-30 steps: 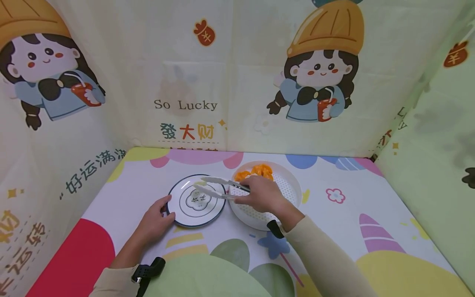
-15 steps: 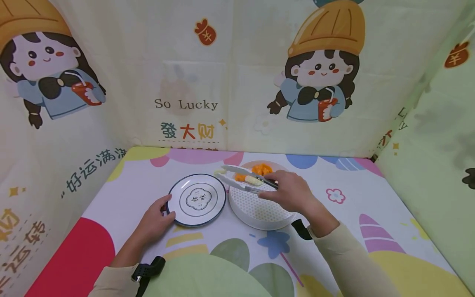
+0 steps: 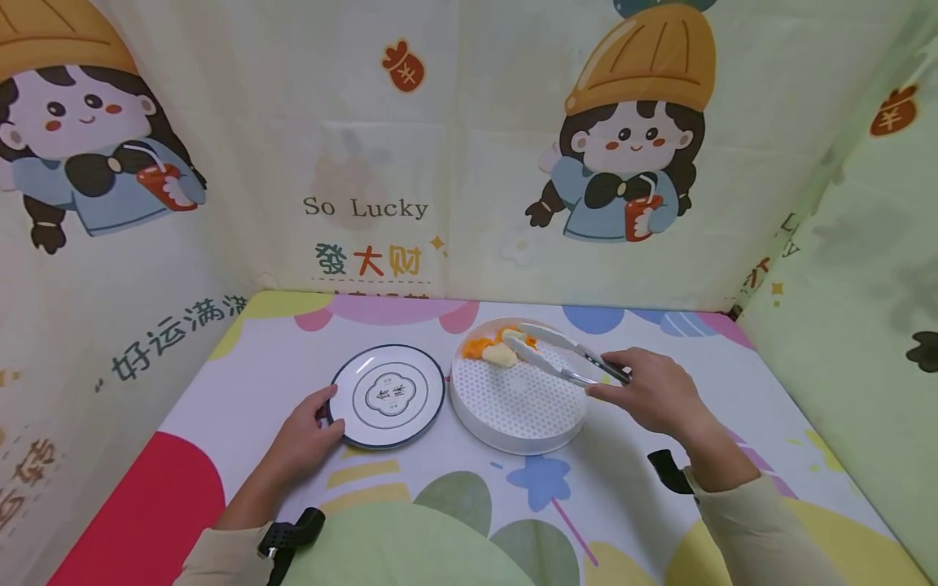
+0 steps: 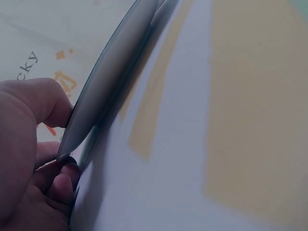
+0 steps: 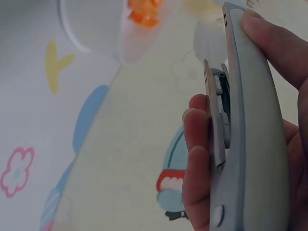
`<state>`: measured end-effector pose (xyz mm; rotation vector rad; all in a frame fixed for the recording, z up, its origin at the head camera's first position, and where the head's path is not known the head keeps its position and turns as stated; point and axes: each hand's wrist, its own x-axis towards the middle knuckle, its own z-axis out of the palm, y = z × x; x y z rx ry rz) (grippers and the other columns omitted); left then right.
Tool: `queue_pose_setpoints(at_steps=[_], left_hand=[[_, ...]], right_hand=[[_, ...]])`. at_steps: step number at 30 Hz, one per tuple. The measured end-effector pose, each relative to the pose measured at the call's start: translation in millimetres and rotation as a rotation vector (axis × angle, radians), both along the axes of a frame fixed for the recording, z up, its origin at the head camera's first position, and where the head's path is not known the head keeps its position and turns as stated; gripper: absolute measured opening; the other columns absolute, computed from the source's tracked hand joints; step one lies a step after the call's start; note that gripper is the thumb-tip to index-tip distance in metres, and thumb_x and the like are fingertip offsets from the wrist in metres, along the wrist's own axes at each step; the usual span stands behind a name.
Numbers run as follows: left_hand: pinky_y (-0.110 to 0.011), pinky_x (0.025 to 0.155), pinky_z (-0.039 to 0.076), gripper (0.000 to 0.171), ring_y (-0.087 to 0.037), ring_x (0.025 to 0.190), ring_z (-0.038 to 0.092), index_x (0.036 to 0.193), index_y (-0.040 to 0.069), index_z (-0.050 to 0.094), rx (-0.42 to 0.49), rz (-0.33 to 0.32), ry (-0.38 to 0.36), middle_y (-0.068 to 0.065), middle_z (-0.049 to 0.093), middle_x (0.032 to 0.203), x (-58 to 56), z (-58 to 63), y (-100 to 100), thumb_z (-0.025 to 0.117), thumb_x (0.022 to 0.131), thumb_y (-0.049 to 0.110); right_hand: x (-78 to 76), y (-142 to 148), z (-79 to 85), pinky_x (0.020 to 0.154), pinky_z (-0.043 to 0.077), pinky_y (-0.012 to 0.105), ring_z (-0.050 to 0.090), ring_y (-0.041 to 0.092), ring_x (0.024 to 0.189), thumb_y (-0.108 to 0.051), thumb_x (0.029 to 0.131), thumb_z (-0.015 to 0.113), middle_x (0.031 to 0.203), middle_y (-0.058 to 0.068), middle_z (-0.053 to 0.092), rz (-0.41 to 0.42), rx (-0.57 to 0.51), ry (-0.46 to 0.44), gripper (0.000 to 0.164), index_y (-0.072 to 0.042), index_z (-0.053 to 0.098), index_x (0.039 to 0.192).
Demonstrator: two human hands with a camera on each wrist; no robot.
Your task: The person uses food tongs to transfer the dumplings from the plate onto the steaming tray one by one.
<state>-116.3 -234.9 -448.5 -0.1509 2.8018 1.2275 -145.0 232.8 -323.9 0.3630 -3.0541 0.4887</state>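
Note:
My left hand point(image 3: 306, 435) grips the near left rim of a white plate point(image 3: 366, 423) with a dark blue edge and a printed centre. In the left wrist view its fingers point(image 4: 55, 103) curl at the plate's edge point(image 4: 103, 77). My right hand point(image 3: 652, 392) holds metal tongs point(image 3: 564, 335) with pale tips, reaching left over a round white perforated tray point(image 3: 520, 411). Between the tips is a small pale yellow piece. In the tray's far left part lie orange pieces point(image 3: 475, 348) and another pale yellow piece point(image 3: 500, 355). The right wrist view shows fingers and thumb around the tongs' handles point(image 5: 250, 120).
Plate and tray stand side by side on a table covered with a colourful printed cloth point(image 3: 630, 456). Behind it and at both sides hang cream curtains point(image 3: 484, 163) with cartoon prints. Each wrist wears a black strap point(image 3: 293, 533).
My right hand has moved right with the tongs, carrying the pale yellow piece from above the plate to over the tray. The left hand stays on the plate's rim.

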Motion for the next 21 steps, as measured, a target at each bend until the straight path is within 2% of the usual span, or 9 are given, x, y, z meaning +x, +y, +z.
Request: queue_pose_setpoints(at_steps=[8,14,21], left_hand=[[-0.057,0.111,0.029,0.071,-0.042,0.134,0.037,0.154,-0.007,0.027,0.001,0.009,-0.022,-0.031,0.033,0.152,1.7,-4.3,-1,0.055,0.093,0.016],[-0.057,0.11,0.031,0.07,-0.042,0.134,0.038,0.153,-0.007,0.028,0.0,0.009,-0.017,-0.031,0.034,0.152,2.5,-3.0,-1,0.055,0.093,0.016],[-0.057,0.111,0.03,0.07,-0.042,0.135,0.037,0.153,-0.008,0.028,0.002,-0.004,-0.002,-0.031,0.033,0.152,0.1,-1.3,1,0.055,0.093,0.016]], right_hand=[[3.0,25,-9.8,0.057,0.043,0.037,0.057,0.027,0.081,-0.046,0.083,0.077,0.109,0.02,0.068,-0.032,0.041,0.02,0.064,0.002,0.067,0.125],[-1.4,28,-18.2,0.055,0.044,0.038,0.057,0.026,0.078,-0.043,0.084,0.076,0.103,0.017,0.067,-0.043,0.066,0.026,0.06,0.0,0.067,0.125],[-8.3,25,-23.8,0.057,0.046,0.04,0.057,0.027,0.08,-0.042,0.085,0.076,0.106,0.019,0.066,-0.049,0.085,0.022,0.062,0.002,0.065,0.128]])
